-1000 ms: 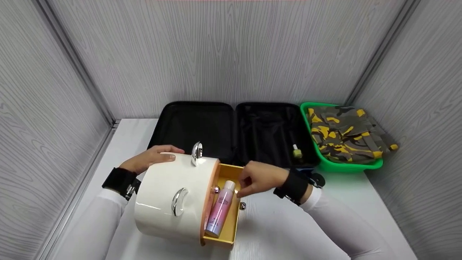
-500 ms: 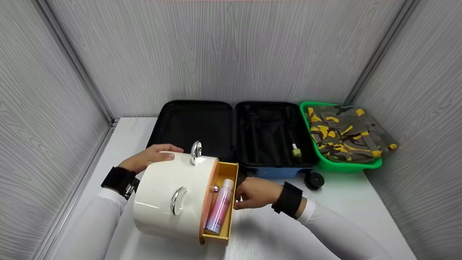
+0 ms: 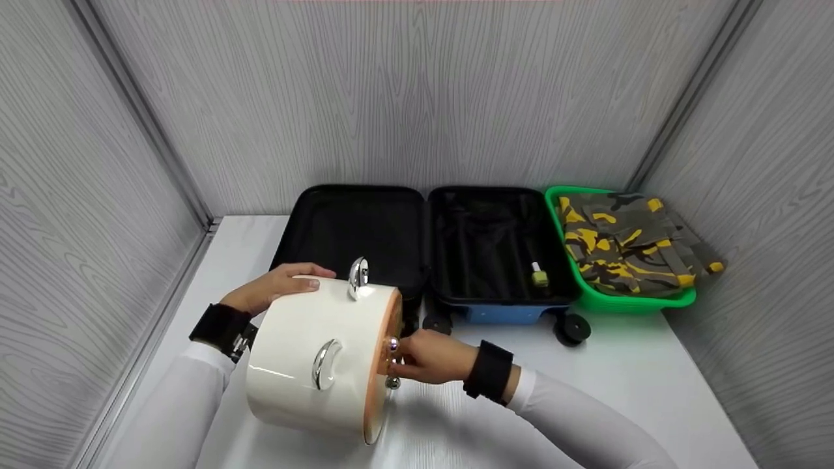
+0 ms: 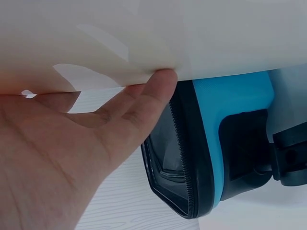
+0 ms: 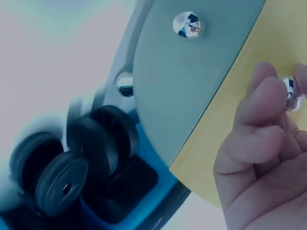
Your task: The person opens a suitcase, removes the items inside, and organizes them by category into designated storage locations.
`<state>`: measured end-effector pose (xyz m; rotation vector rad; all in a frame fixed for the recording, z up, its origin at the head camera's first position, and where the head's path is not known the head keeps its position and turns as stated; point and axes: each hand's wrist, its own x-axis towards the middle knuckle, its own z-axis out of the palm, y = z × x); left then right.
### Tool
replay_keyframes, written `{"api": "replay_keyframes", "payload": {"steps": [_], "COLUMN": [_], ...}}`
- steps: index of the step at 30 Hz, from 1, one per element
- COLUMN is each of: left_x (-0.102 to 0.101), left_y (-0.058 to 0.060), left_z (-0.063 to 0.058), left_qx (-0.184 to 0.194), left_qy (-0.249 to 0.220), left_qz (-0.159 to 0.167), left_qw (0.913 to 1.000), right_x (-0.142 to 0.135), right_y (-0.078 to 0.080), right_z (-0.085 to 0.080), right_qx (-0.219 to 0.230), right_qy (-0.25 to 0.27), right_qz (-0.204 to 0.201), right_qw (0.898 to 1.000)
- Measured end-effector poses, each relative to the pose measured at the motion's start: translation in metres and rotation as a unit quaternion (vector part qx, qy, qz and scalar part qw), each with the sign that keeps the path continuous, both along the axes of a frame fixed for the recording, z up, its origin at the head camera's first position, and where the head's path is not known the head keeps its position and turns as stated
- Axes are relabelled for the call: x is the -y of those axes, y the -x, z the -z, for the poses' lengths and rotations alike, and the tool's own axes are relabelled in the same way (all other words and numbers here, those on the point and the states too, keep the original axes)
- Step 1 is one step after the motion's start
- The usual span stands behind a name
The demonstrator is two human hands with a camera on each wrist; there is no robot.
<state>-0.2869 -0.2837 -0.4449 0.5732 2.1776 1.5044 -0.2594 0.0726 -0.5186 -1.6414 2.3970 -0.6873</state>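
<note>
A cream-white rounded drawer box (image 3: 306,352) with chrome crescent pieces lies tilted on the table. My left hand (image 3: 280,286) rests on its far left side; in the left wrist view my fingers (image 4: 160,88) press against the smooth wall, fairly straight. At the box's right end, my right hand (image 3: 433,357) pinches a chrome knob (image 5: 290,93) between thumb and fingers. That knob sits on the yellow drawer front (image 5: 206,158), which is flush with the grey-green front (image 5: 187,81) beside it. A second chrome knob (image 5: 187,25) shows on the grey-green front. The drawer's inside is hidden.
An open black-lined suitcase (image 3: 358,228), blue outside with black wheels (image 3: 573,329), lies behind the box. A small yellow-green bottle (image 3: 539,277) with a white cap lies in its right half. At right stands a green basket (image 3: 599,301) with folded camouflage cloth (image 3: 619,241).
My right hand has moved left and pushed the yellow drawer into the box. The pink spray can inside it is now out of sight. My left hand stays on the box.
</note>
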Motion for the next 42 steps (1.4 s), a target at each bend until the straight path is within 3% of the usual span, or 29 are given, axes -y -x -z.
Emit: {"api": "replay_keyframes", "payload": {"steps": [7, 15, 20, 25, 34, 42], "left_x": [0.000, -0.002, -0.002, -0.002, -0.002, 0.001], "left_y": [0.000, 0.003, 0.004, 0.004, 0.003, 0.004], "left_z": [0.000, 0.004, 0.005, 0.004, 0.002, 0.001], "left_qx": [-0.011, -0.010, -0.010, -0.004, 0.017, -0.006], "left_qy": [-0.005, 0.002, 0.008, 0.003, -0.002, 0.007], "left_qz": [0.007, 0.012, 0.011, 0.012, 0.015, 0.028], "left_qw": [0.9999, 0.9999, 0.9999, 0.9999, 0.9997, 0.9996], "right_x": [0.002, 0.007, 0.009, 0.005, -0.012, -0.037], "right_y": [0.000, -0.008, -0.009, -0.009, -0.014, -0.016], "right_z": [0.009, 0.050, 0.065, 0.066, 0.061, 0.062], "right_qx": [0.012, -0.051, -0.031, -0.022, 0.012, 0.042], "right_qy": [0.018, -0.036, -0.001, 0.017, 0.003, 0.013], "right_qz": [0.020, 0.065, 0.074, 0.063, 0.076, 0.087], "right_qw": [1.000, 0.996, 0.997, 0.998, 0.997, 0.995]}}
